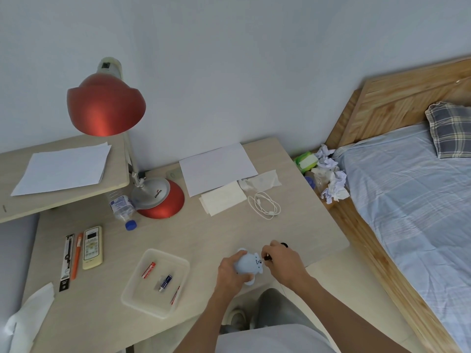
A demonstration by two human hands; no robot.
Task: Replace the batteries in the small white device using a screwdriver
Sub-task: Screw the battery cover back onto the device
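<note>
Gripping the white device point(248, 264) over the worktop's point(204, 233) near edge, left hand point(230, 272) curled round it; right hand point(283, 263) fingers pinch the screwdriver point(268, 257), tip at its back. Batteries point(165, 281) in tray point(132, 299), left.

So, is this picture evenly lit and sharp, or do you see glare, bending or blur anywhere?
Head view: soft, even light, only faint shadows on the desk; a dull sheen on the red lamp shade; wide-angle bending bows the bed frame; the white device in the left hand and the screwdriver in the right hand look small and soft.
</note>
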